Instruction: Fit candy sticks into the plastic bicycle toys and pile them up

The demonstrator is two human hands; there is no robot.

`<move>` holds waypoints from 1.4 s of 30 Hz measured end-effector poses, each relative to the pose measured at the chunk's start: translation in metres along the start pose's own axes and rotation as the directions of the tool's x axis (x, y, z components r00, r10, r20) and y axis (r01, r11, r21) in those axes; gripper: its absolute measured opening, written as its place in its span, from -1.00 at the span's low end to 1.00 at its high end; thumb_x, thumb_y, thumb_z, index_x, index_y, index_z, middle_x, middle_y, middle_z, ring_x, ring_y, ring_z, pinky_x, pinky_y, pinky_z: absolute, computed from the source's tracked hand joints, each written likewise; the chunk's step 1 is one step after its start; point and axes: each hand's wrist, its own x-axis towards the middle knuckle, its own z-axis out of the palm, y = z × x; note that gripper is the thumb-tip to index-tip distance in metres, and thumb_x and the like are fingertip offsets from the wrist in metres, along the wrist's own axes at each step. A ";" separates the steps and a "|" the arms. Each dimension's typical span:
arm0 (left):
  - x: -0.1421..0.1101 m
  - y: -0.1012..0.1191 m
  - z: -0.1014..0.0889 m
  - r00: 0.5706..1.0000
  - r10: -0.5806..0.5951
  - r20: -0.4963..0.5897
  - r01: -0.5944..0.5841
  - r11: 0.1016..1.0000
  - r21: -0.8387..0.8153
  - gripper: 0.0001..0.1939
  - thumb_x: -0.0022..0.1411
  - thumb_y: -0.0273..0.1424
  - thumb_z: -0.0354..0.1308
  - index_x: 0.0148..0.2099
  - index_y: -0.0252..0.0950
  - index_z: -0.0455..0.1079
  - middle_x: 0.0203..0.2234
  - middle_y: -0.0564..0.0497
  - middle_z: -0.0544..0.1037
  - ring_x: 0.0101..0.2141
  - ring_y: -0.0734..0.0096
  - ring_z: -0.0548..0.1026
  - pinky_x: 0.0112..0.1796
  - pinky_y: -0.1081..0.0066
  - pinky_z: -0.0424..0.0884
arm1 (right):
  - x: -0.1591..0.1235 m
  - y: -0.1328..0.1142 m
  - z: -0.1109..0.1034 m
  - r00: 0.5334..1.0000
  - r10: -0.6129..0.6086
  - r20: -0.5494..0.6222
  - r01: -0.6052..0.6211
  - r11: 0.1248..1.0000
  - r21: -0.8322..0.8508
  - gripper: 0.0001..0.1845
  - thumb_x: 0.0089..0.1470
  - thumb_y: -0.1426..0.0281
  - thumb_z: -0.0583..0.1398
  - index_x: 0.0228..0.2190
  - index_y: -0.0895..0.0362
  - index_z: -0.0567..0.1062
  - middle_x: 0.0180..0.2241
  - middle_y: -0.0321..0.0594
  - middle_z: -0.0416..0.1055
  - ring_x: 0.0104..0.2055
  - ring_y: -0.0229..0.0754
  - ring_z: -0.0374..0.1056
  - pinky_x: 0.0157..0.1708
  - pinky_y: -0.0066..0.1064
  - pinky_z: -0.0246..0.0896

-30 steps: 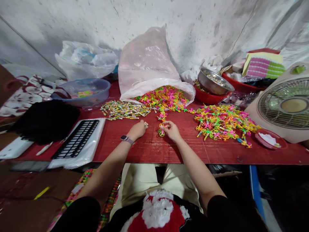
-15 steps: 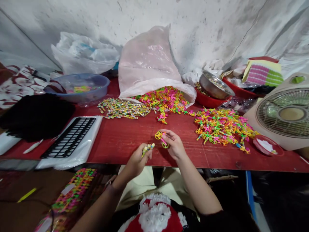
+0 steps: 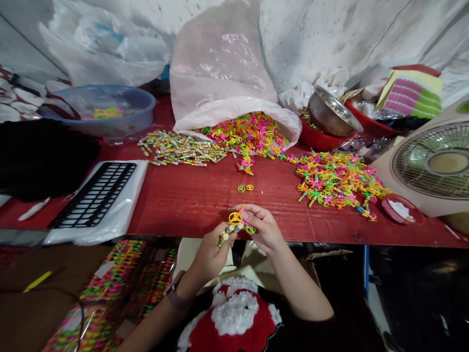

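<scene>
Left hand (image 3: 210, 256) is curled almost shut around a small bunch of striped plastic sticks (image 3: 227, 231), while the right hand (image 3: 266, 230) is pinching a ringed plastic piece (image 3: 236, 217) in yellow, green and pink against them. The fingers are crowding the spot, so I can't quite tell whether the pieces are joined. Both hands are working just above the front edge of the red-painted table (image 3: 183, 205).

Much appears left to handle: a heap of bright plastic pieces (image 3: 249, 134) is spilling from the mouth of a white plastic sack (image 3: 220, 54), a looser pile (image 3: 337, 181) is lying to the right, and a long spread of striped sticks (image 3: 179, 149) is lying to the left. Two small rings (image 3: 245, 187) are resting apart on the bare red surface. Colourful packed strips (image 3: 110, 288) are lying below the table on the left, which suggests that some pieces are already done.

A blue translucent basin (image 3: 142, 110) is holding a few coloured pieces, a steel bowl (image 3: 331, 111) is tilting on a red bowl (image 3: 315, 139), and a small red dish (image 3: 401, 209) is holding something white.
</scene>
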 end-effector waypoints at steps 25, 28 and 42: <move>0.002 -0.022 0.001 0.998 -0.047 -0.037 0.048 0.998 0.037 -0.68 0.46 -0.28 -0.01 0.14 -0.29 0.37 -0.31 -0.08 0.60 -0.29 0.27 0.57 -0.18 0.32 0.46 | 0.010 -0.029 -0.045 0.836 -0.523 -0.168 0.260 0.646 -0.718 -0.52 0.18 0.09 0.30 0.04 0.07 0.54 -0.08 -0.06 0.57 -0.07 -0.03 0.49 -0.01 -0.14 0.40; 0.005 -0.029 -0.013 0.989 -0.093 -0.116 0.092 0.996 -0.007 -0.70 0.48 -0.24 -0.01 0.14 -0.27 0.27 -0.35 0.00 0.54 -0.32 0.33 0.54 -0.18 0.34 0.44 | 0.024 -0.104 -0.089 0.624 -0.697 -0.353 -0.059 0.408 -0.911 -0.29 0.13 0.03 0.30 0.20 0.11 0.41 -0.02 0.11 0.50 0.04 0.14 0.43 0.02 0.06 0.34; 0.001 -0.023 0.003 0.987 -0.138 -0.081 0.118 0.971 -0.207 -0.75 0.48 -0.16 0.05 -0.11 -0.24 0.33 -0.41 0.07 0.51 -0.37 0.40 0.46 -0.24 0.42 0.32 | 0.177 -0.039 -0.050 0.916 -0.398 -0.038 0.074 0.263 -0.962 -0.88 0.20 0.39 0.27 -0.31 0.20 0.46 -0.29 -0.24 0.43 -0.17 -0.22 0.19 0.03 -0.31 0.13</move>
